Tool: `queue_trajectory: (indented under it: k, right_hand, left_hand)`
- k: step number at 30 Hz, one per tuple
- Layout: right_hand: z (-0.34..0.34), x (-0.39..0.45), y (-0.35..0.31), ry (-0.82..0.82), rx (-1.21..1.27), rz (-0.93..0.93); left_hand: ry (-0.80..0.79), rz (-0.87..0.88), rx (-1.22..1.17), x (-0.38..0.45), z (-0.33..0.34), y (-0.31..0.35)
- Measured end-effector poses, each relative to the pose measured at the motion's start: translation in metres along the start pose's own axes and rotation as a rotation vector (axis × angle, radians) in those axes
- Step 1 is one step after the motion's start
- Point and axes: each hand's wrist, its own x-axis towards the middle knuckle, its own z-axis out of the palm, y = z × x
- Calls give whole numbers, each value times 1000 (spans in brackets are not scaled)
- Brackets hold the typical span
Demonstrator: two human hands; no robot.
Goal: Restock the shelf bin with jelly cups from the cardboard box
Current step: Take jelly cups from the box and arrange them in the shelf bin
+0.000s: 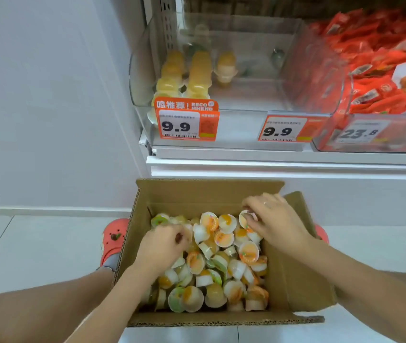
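Observation:
An open cardboard box [293, 276] on the floor holds several jelly cups [224, 258], orange, yellow and green. Both my hands are down inside it. My left hand [162, 246] has its fingers curled into the pile at the box's left, around jelly cups that are mostly hidden. At the far right of the box my right hand [273, 221] pinches a jelly cup [244, 217]. Above, the clear shelf bin [236, 105] holds a few rows of yellow jelly cups [197, 73] at its left; the rest of it is bare.
A neighbouring clear bin [380, 70] on the right is full of red snack packets. Orange price tags [187, 122] hang on the shelf front. A white wall stands at the left. Coral clog shoes [112, 238] flank the box on the pale tiled floor.

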Motion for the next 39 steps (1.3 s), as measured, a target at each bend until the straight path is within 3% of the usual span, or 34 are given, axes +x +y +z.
queue_trajectory:
  k: [2, 4, 7, 9, 13, 19, 29, 34, 39]
  right_hand:
    - [29, -21, -2, -311, 31, 94]
    - [58, -35, -4, -574, 68, 233]
    - [97, -44, -7, -753, 201, 435]
    - [118, -44, -8, -768, 214, 435]
    - [147, -41, -9, -810, 87, 253]
    - [182, -57, -25, -816, -43, 284]
    - [172, -82, -28, -668, 259, 383]
    - [168, -85, -24, -649, 381, 434]
    - [165, -86, -22, -554, 635, 614]
  left_hand:
    - [-419, -132, 34, -2, 27, -24]
    - [-726, -208, 139, -5, 49, -42]
    - [-884, -268, 286, -5, 76, -59]
    - [-865, -293, 258, 2, 93, -67]
    - [-832, -336, 189, 16, 108, -70]
    - [-774, -444, 130, 3, 129, -83]
    - [-807, -502, 22, -21, 153, -69]
    - [-711, -546, -32, -16, 152, -71]
    - [-573, -592, -26, -13, 147, -68]
